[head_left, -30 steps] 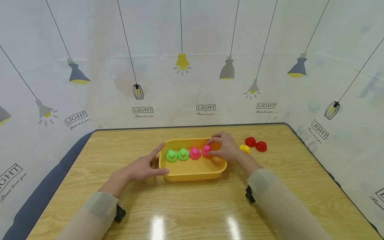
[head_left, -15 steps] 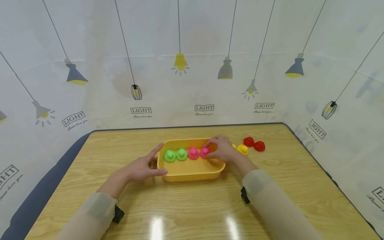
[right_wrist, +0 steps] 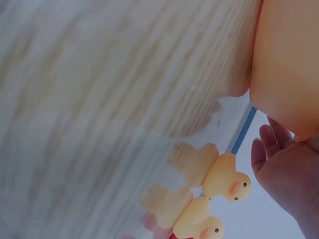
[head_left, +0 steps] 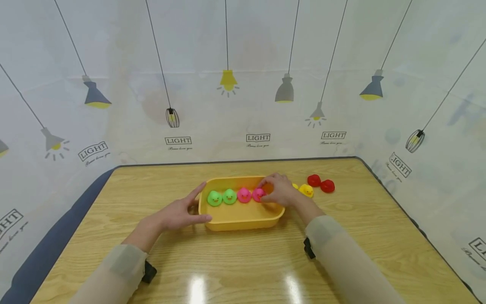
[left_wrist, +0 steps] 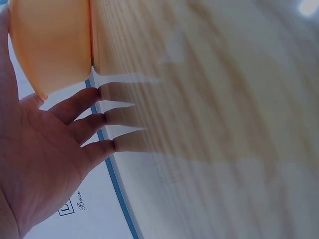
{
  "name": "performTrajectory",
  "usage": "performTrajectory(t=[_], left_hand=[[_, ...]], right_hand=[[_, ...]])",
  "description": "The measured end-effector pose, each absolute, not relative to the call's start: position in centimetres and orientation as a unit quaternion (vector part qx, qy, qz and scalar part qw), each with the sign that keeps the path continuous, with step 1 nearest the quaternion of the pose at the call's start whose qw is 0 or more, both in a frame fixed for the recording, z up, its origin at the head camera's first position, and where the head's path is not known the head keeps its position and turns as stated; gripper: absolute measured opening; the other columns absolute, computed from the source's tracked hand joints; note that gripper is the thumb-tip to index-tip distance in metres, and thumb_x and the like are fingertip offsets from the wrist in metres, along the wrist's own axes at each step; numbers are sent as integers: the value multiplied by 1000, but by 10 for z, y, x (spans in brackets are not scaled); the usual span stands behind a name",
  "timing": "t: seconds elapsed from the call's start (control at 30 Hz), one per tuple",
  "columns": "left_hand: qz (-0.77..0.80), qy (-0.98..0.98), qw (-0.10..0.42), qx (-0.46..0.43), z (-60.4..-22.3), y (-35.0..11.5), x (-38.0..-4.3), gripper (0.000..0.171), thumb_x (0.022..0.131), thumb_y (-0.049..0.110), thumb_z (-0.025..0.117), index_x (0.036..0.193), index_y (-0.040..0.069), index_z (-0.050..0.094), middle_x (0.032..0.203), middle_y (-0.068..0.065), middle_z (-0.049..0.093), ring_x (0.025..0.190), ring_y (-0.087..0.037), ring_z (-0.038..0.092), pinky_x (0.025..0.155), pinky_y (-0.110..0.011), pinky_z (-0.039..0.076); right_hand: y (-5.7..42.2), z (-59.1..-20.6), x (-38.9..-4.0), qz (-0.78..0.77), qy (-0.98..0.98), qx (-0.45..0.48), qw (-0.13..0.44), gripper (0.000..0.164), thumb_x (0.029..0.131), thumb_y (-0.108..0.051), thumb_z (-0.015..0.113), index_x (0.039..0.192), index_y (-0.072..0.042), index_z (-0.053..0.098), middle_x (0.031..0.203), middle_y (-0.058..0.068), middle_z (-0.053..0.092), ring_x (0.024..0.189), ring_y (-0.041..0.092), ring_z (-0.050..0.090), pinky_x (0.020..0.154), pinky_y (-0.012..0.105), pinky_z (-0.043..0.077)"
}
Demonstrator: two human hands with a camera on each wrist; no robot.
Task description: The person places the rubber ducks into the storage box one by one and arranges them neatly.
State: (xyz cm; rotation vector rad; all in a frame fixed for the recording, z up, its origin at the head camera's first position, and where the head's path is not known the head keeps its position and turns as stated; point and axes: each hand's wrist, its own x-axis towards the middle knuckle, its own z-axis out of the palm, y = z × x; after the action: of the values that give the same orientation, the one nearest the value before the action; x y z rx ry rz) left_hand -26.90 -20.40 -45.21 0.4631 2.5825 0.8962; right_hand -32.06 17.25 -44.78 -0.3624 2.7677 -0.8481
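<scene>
The tub (head_left: 243, 226) is orange-yellow; the green ducks (head_left: 214, 199), pink ducks (head_left: 244, 195) and yellow ducks (head_left: 306, 191) (orange-beaked) look glossy-bright. The red toys (head_left: 313, 180) seem plain, though small here. Tan grain streaks the table (head_left: 228, 257); grey, blue and yellow lamps (head_left: 284, 89) pattern the pale sheet (head_left: 205, 105).

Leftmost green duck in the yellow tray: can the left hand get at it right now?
Probably yes. The left hand is at the left end of the yellow tray, and nothing covers the green duck from above. Only the tray's end wall stands between, so it'd need to clear that.
</scene>
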Motion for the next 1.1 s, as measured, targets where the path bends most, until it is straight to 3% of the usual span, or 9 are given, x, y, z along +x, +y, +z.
performTrajectory(t=[1.1], left_hand=[[312, 918, 181, 168, -452, -204, -268, 116, 92, 77, 74, 175, 49, -1, 165, -20, 56, 157, -53, 43, 125, -75, 33]], right_hand=[[172, -449, -322, -299, 939, -121, 116, 34, 97, -30, 86, 128, -24, 74, 160, 13, 51, 150, 41, 37, 128, 66, 34]])
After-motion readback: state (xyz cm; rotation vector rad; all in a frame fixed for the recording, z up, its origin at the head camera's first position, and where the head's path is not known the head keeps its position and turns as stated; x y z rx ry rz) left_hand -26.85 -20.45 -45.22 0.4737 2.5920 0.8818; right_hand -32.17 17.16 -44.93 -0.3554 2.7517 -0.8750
